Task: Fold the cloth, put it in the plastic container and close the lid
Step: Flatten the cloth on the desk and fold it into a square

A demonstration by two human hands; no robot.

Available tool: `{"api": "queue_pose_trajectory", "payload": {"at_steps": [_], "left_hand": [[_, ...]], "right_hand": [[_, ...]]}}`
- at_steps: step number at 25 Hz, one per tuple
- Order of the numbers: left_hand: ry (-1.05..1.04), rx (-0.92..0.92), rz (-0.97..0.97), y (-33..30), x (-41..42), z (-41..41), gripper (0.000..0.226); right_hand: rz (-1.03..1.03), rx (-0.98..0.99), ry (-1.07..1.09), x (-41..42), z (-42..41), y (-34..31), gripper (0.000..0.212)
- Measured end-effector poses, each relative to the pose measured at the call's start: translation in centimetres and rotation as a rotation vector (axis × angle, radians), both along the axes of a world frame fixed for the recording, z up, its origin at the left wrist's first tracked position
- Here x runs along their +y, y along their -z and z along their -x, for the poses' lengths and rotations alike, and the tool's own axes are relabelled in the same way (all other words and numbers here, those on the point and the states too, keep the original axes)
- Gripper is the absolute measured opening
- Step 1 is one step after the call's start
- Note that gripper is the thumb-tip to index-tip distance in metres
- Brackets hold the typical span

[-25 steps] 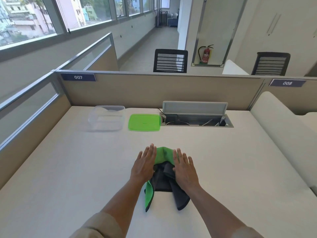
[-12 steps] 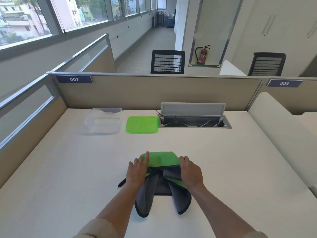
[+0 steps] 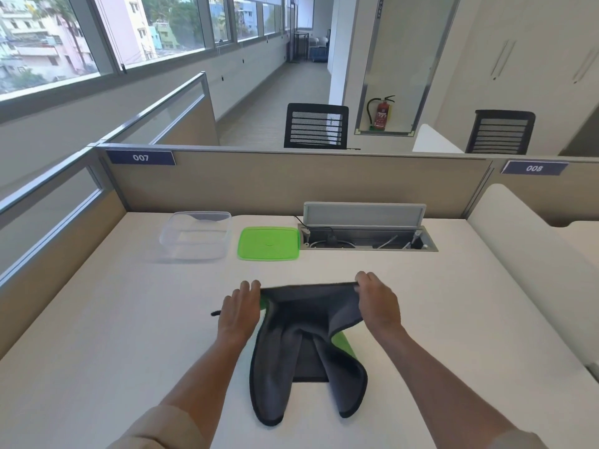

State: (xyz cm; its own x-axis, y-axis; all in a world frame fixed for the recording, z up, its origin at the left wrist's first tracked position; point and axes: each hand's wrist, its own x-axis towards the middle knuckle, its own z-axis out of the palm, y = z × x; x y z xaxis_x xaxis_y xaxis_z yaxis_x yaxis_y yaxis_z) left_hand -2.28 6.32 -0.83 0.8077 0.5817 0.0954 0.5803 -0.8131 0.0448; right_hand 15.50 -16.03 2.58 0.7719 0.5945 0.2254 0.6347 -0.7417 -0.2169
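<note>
Head view, hands: left hand and right hand pinch the grey-green cloth by its far edge.
Counter: clear container open, green lid just beside it.

Daylight from the windows at upper left lit the scene brightly and evenly, leaving only faint, soft shadows on the desk. Wide-angle distortion bent the straight lines near the edges, and focus was slightly soft throughout.
</note>
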Motion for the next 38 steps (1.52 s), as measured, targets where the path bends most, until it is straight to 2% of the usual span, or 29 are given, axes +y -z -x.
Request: {"api": "queue_pose_trajectory", "payload": {"at_steps": [2, 5, 8, 10, 12, 15, 20, 26, 31, 34, 38], "left_hand": [[-0.002, -0.076, 0.037, -0.5, 1.4, -0.2, 0.019], [-0.014, -0.178, 0.058, -1.7, 3.0, -0.7, 0.034], [-0.038, -0.217, 0.025, -3.2, 4.4, -1.7, 0.051], [0.013, -0.216, 0.018, -4.1, 5.3, -2.2, 0.055], [0.08, -0.189, 0.029, -5.1, 6.5, -2.6, 0.05], [0.137, -0.155, 0.068, -6.3, 8.2, -2.9, 0.027], [0.012, -0.271, 0.118, -7.8, 9.6, -3.9, 0.007], [-0.028, -0.329, 0.236, -7.7, 9.9, -4.0, 0.015], [0.078, -0.358, 0.318, -5.9, 8.9, -2.2, 0.016], [0.106, -0.331, 0.334, -4.5, 8.0, -0.3, 0.017], [0.133, -0.229, 0.313, -2.0, 5.6, 2.4, 0.013]], "right_hand": [[-0.045, -0.015, 0.055, 0.1, -1.5, -1.1, 0.004], [-0.07, -0.043, 0.101, 0.6, -3.3, -2.8, 0.005], [-0.078, -0.069, 0.116, 1.0, -4.7, -4.3, 0.008], [-0.079, -0.102, 0.105, 1.4, -5.7, -5.2, 0.007], [-0.087, -0.136, 0.099, 1.8, -6.4, -6.2, 0.005], [-0.072, -0.178, 0.095, 2.2, -7.4, -7.1, 0.01], [-0.077, -0.254, 0.09, 2.9, -8.4, -7.9, 0.016], [-0.065, -0.274, 0.097, 2.0, -9.6, -6.6, 0.018], [-0.065, -0.285, 0.075, -1.0, -8.6, -3.0, 0.025], [-0.059, -0.269, 0.063, -3.4, -7.0, -0.5, 0.031], [-0.006, -0.212, 0.079, -6.6, -3.9, 3.2, 0.028]]}}
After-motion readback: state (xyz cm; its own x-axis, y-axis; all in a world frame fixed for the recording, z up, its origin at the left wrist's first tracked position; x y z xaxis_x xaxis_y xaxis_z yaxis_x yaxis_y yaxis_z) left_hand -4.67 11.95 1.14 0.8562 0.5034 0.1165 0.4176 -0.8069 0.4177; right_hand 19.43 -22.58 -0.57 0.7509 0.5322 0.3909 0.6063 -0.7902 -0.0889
